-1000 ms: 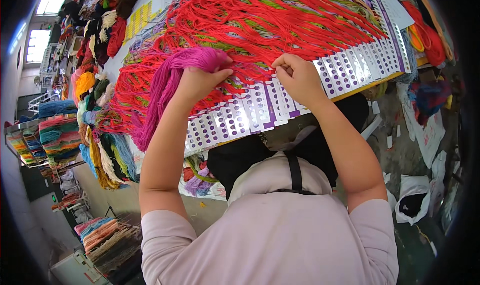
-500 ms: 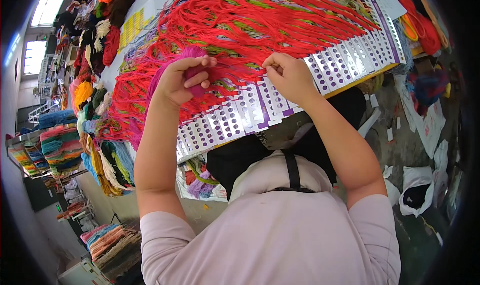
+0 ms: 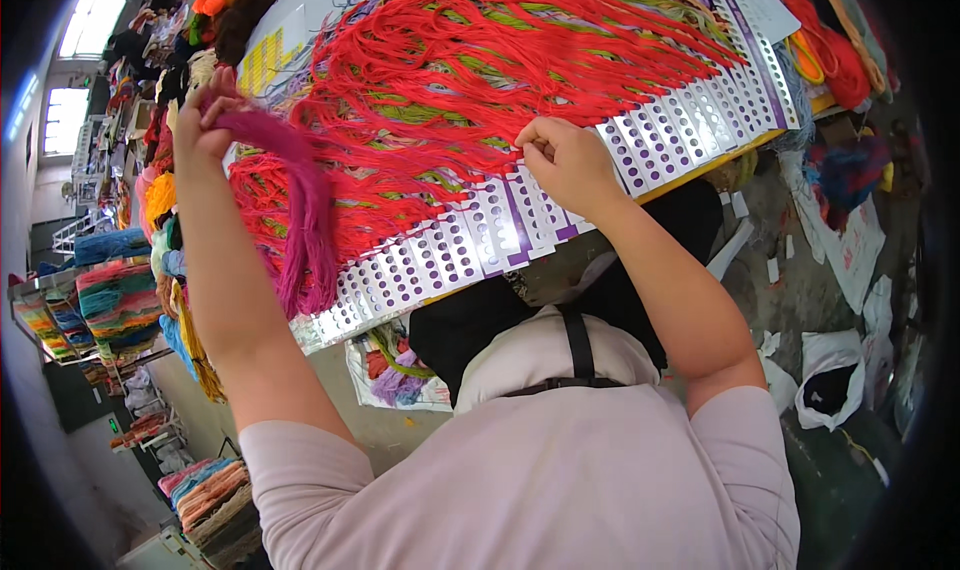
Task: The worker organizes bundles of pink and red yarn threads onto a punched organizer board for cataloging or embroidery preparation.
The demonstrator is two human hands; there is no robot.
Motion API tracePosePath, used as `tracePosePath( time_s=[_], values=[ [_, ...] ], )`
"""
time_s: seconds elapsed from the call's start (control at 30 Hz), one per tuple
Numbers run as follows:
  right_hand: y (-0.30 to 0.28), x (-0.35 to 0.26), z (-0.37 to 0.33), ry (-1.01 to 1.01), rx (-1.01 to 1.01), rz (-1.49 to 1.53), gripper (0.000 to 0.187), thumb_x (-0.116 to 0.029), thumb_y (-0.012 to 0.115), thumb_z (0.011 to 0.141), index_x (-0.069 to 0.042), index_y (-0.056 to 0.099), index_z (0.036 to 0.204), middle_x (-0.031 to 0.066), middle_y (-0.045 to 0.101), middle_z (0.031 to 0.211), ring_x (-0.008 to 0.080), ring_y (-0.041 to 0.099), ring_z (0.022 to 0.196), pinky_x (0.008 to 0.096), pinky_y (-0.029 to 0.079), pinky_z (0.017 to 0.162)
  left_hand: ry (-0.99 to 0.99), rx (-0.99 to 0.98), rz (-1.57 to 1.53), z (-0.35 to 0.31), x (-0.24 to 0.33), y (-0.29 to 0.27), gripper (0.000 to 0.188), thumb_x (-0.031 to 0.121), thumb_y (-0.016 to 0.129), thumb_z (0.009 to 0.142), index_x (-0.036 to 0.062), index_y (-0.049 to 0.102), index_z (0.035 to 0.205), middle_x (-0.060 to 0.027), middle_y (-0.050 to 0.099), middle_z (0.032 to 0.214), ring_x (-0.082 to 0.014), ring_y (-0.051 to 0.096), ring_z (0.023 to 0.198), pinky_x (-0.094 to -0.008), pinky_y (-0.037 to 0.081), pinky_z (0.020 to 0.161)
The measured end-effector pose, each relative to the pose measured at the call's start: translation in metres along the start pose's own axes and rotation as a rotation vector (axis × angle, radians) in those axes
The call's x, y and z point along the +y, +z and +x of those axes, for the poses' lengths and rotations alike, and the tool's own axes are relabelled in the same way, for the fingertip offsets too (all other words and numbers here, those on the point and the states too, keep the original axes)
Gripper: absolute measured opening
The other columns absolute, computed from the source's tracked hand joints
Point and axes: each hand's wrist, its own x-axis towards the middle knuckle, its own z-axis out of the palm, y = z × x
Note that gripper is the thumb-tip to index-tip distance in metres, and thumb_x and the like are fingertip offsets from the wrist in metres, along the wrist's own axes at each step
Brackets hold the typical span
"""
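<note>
My left hand point(image 3: 212, 125) is raised at the far left, its fingers closed round a hank of magenta yarn point(image 3: 308, 195). The hank droops from the hand to the table's near edge. My right hand point(image 3: 570, 165) is pinched at the lower border of the red yarn point(image 3: 450, 60), over a row of white cards punched with holes point(image 3: 440, 250). What lies between its fingertips is too small to make out. Red strands with green and lilac ones among them fan out from the cards across the table.
A white sheet with yellow patches point(image 3: 270, 65) lies at the far left of the table. Coloured yarn hanks point(image 3: 120, 300) hang on racks to the left. More red yarn point(image 3: 835, 60) lies at the right. A white bag point(image 3: 832, 370) stands on the floor at the right.
My left hand has swung out to the left, drawing the magenta yarn with it, so the hank now hangs down. My right hand has shifted only slightly left, still pinched.
</note>
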Motion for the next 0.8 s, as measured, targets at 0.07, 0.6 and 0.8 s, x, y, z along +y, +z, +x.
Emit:
tracePosePath(
  time_s=[0.07, 0.6, 0.8],
  values=[
    [0.001, -0.004, 0.001, -0.007, -0.015, 0.015, 0.009, -0.014, 0.060, 0.080, -0.009, 0.064, 0.087, 0.0073, 0.064, 0.079, 0.0243, 0.062, 0.068, 0.0375, 0.048, 0.063, 0.334, 0.329, 0.534, 0.019, 0.016, -0.018, 0.030, 0.008, 0.057, 0.091, 0.0008, 0.056, 0.120, -0.0076, 0.059, 0.085, -0.0083, 0.038, 0.048, -0.0206, 0.045, 0.053],
    [-0.008, -0.099, -0.043, 0.005, -0.271, 0.698, 0.013, -0.009, 0.068, 0.085, 0.003, 0.065, 0.090, 0.0035, 0.064, 0.078, 0.0069, 0.060, 0.066, 0.0195, 0.046, 0.056, -0.408, -0.589, -0.037, -0.236, -0.190, 0.069, 0.043, 0.026, 0.046, 0.099, -0.0007, 0.050, 0.132, -0.0094, 0.059, 0.123, -0.0179, 0.056, 0.110, -0.0353, 0.045, 0.091],
    [-0.009, -0.102, -0.052, 0.173, -0.232, 0.867, 0.010, -0.008, 0.067, 0.084, 0.001, 0.066, 0.087, 0.0007, 0.063, 0.074, 0.0037, 0.054, 0.063, 0.0199, 0.043, 0.056, -0.440, -0.581, -0.104, -0.239, -0.203, 0.064, 0.042, 0.026, 0.046, 0.098, -0.0006, 0.052, 0.131, -0.0090, 0.060, 0.120, -0.0163, 0.057, 0.106, -0.0323, 0.045, 0.086]
  ],
)
